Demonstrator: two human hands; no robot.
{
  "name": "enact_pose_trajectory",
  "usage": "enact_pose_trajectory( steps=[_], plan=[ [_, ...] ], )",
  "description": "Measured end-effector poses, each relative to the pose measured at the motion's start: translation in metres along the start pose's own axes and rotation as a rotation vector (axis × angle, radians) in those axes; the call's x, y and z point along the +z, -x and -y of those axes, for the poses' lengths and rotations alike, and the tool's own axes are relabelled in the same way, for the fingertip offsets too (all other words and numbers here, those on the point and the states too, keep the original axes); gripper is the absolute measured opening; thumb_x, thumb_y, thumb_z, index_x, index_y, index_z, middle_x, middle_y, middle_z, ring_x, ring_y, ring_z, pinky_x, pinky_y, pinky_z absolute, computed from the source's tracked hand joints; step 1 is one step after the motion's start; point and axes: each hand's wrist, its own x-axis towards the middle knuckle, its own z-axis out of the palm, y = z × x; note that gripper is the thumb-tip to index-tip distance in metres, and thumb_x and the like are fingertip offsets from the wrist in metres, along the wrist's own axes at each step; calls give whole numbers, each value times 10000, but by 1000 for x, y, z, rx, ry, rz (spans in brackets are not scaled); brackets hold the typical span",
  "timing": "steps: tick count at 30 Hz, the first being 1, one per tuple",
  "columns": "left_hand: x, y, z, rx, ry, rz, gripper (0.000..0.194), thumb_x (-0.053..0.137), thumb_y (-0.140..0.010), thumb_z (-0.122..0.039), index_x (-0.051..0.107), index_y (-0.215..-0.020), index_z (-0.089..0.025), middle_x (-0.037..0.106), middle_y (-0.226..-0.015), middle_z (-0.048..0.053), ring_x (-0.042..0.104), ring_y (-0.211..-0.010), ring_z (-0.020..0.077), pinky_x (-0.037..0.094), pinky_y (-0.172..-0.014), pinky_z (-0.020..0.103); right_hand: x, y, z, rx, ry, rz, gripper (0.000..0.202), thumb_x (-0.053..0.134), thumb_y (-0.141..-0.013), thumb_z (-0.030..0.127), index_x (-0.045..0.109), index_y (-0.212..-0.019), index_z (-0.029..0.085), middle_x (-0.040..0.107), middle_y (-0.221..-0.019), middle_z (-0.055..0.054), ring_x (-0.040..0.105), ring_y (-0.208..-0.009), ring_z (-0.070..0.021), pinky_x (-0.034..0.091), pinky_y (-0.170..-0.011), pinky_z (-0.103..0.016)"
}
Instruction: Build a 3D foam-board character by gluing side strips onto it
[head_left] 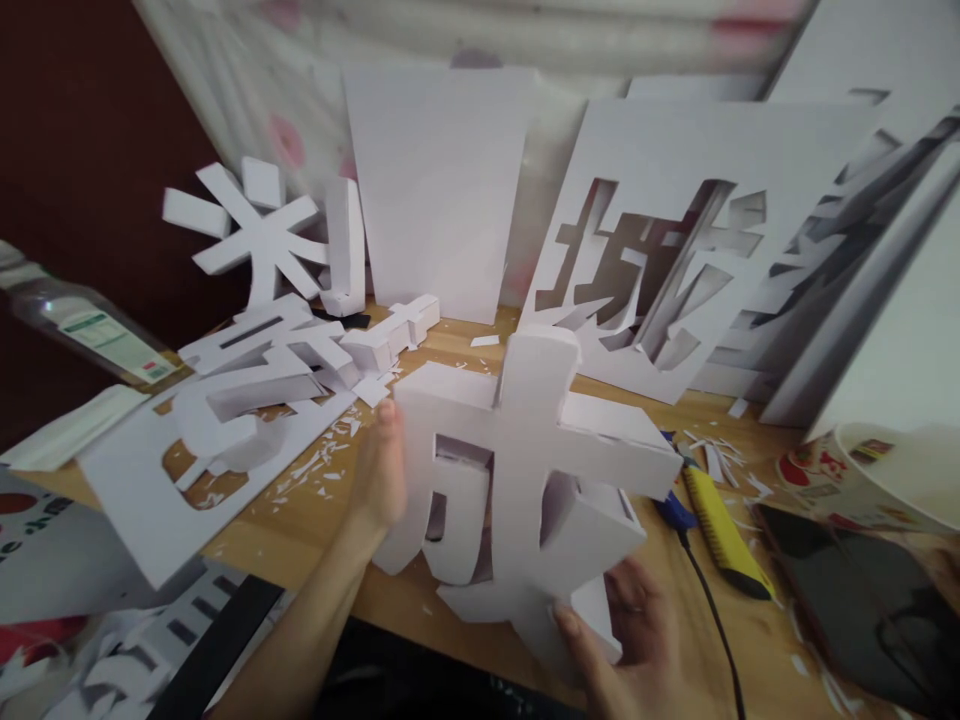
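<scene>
A large white foam character stands tilted above the front edge of the wooden table. Against its left side rests my left hand, thumb up at the edge, with the other fingers hidden behind the piece. My right hand grips the lower right part, its thumb on the front face and its fingers behind. To the right of the piece lie a yellow utility knife and a blue tool with a black cable.
White cut-out letters and a cut sheet are at the left, beside a bottle. Cut foam boards lean at the back. A paper bowl and a dark phone sit at the right.
</scene>
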Motion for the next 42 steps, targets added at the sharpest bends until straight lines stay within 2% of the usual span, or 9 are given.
enact_pose_trajectory(
  steps=[2,7,12,20,23,28,34,39,42],
  plan=[
    [-2,-3,-6,-6,-143,56,730,210,-942,-716,568,-1269,-171,655,-1269,137,595,-1212,299,470,-1038,454,5,-2,4,61,16,-7,644,807,-690,469,518,-1207,216,697,-1130,-108,671,-1024,-269,521,-882,-381],
    [-15,7,-9,0,-365,327,772,492,-928,-581,144,-1532,-248,451,-1510,168,519,-1327,301,438,-1082,503,6,-18,15,269,59,24,597,726,-737,628,572,-1135,211,740,-954,-71,702,-872,-248,536,-706,-316],
    [-37,31,-4,172,-704,638,551,653,-834,-427,485,-1320,-228,331,-1590,156,367,-1446,343,384,-1138,551,-4,-29,6,372,28,189,596,722,-738,660,603,-1080,186,753,-872,-69,698,-727,-239,527,-555,-295],
    [-32,32,-21,329,-977,705,304,643,-817,-358,655,-1063,-179,464,-1503,175,509,-1317,400,468,-1035,588,4,-20,7,229,81,77,471,700,-793,597,683,-1025,187,754,-855,-67,689,-728,-240,550,-570,-309],
    [-26,24,-25,386,-1045,743,294,684,-799,-376,694,-987,-150,514,-1452,207,512,-1301,424,468,-1022,606,-2,-24,5,249,91,155,489,703,-784,609,680,-1026,185,756,-883,-79,697,-755,-244,563,-600,-315],
    [-20,13,-23,592,-1049,797,284,761,-744,-384,728,-842,-119,544,-1411,232,433,-1378,403,330,-1165,593,-17,-30,-4,270,150,275,500,688,-810,595,641,-1096,188,744,-843,-68,683,-690,-216,532,-536,-280],
    [-17,2,-19,579,-888,870,173,764,-703,-334,668,-685,-191,637,-1303,103,442,-1360,367,223,-1212,606,-16,-29,-4,248,193,288,480,660,-828,597,630,-1083,191,688,-714,-31,654,-639,-211,497,-502,-271],
    [-27,-4,-8,605,-847,850,177,757,-709,-364,640,-705,-230,685,-1202,44,437,-1341,377,154,-1168,673,-9,-26,8,136,301,245,428,620,-860,574,668,-1047,191,734,-1016,-106,693,-893,-251,556,-716,-332],
    [-34,-6,-5,633,-873,857,163,735,-755,-402,701,-846,-271,690,-1183,40,457,-1309,362,198,-1149,648,-9,-26,7,34,346,270,322,569,-929,494,694,-1008,208,732,-1001,-81,681,-928,-228,535,-760,-314]
  ],
)
